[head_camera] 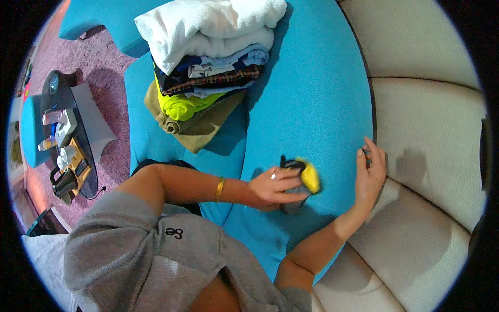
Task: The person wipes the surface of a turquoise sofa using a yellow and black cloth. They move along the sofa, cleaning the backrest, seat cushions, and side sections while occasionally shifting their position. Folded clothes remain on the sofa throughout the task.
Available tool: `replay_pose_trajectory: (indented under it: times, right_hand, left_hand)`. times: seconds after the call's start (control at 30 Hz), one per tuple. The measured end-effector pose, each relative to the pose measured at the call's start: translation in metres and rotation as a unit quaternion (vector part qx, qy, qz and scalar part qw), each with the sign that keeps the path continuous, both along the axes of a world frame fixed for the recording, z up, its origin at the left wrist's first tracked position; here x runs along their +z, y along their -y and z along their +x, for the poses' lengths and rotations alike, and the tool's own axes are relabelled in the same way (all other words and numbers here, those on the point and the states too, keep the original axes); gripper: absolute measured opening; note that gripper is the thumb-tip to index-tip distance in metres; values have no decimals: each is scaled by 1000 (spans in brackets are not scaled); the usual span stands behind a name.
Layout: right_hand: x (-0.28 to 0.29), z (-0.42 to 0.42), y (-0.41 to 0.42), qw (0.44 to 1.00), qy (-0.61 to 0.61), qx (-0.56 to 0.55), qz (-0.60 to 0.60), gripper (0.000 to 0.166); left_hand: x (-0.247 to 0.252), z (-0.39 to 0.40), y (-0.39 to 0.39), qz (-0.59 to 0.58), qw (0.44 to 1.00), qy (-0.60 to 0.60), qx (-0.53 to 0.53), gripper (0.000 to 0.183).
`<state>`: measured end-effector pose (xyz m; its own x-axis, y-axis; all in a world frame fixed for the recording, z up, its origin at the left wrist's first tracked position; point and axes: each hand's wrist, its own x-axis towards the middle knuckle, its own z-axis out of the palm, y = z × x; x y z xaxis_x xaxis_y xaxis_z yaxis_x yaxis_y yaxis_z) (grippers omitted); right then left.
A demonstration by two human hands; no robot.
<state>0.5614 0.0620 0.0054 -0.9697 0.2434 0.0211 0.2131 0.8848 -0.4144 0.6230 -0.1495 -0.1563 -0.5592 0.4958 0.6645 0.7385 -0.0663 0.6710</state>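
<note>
My left hand [278, 188], with a ring on one finger, is closed over a small blurred bundle [310, 177] in grey, black and yellow. It looks like rolled fabric, perhaps socks, low over the blue sofa seat [308, 97]. To the right, my right hand [370, 171] rests by the seam between seat and backrest, fingers apart and slightly bent, seemingly holding nothing. Ahead of my left hand stands a stack of folded clothes [218, 82]. White towels [218, 27] top it, with blue and plaid garments, a neon yellow garment [183, 105] and an olive one [202, 132] below.
Cream backrest cushions [421, 117] curve along the right. On the left, a dark low table [91, 156] holds a wooden tray [82, 150], a white cup, a dark jug [64, 183] and bottles. Beneath it lies a pink carpet [105, 78].
</note>
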Motion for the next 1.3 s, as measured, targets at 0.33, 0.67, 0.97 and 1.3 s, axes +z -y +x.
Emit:
replay_pose_trajectory:
  times: [0.33, 0.67, 0.97, 1.3]
  right_hand:
    - [-3, 3, 0, 999, 20, -2, 33, 30]
    - [-4, 2, -1, 999, 14, 19, 41, 32]
    - [-6, 1, 0, 994, 31, 32, 99, 33]
    - [-6, 7, 1, 989, 0, 69, 133, 32]
  left_hand:
    - [-169, -18, 106, -311, 916, 242, 68, 49]
    - [-26, -167, 20, 2, 969, 165, 185, 71]
    - [-160, -28, 21, -90, 929, 324, 153, 69]
    - [-153, -26, 36, -198, 807, 507, 230, 61]
